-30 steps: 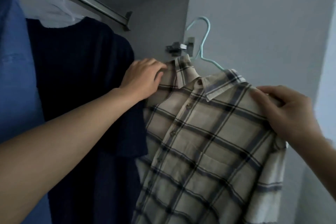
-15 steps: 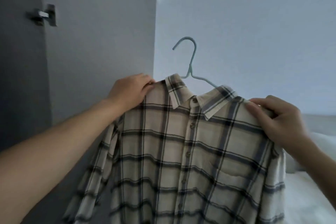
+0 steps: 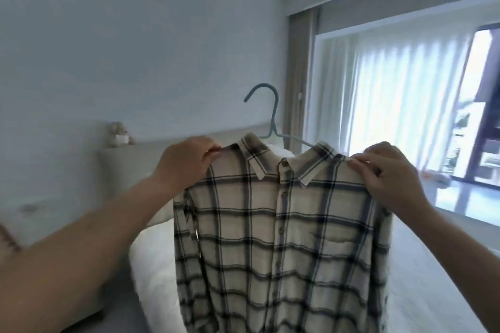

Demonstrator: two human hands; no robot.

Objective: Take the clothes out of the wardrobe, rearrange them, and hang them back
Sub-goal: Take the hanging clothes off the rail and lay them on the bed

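- Head view: a cream plaid shirt (image 3: pixel 284 238) with dark checks hangs on a light blue hanger (image 3: pixel 272 113), held up in mid-air in front of the person, over the bed (image 3: pixel 157 265).
- The left hand (image 3: pixel 186 167) grips the shirt's left shoulder — its fingers (image 3: pixel 213 149) are curled and clamped on the fabric at the hanger's end.
- The right hand (image 3: pixel 389 178) grips the other shoulder the same way, fingers bent and pinching the cloth just beside the collar.
- The hanger's hook stands upright above the collar and is caught on nothing; one thin arm of it shows between the collar's two points.
- The shirt is buttoned down the front, its chest pocket on the right of the picture, and its sleeves hang straight down.
- Behind — a pale headboard (image 3: pixel 130 159) with a small soft toy (image 3: pixel 119 134) sitting on top, against a plain wall.
- To the right, sheer white curtains (image 3: pixel 392 94) cover a bright window, with a dark-framed glass door (image 3: pixel 484 105) at the far edge.
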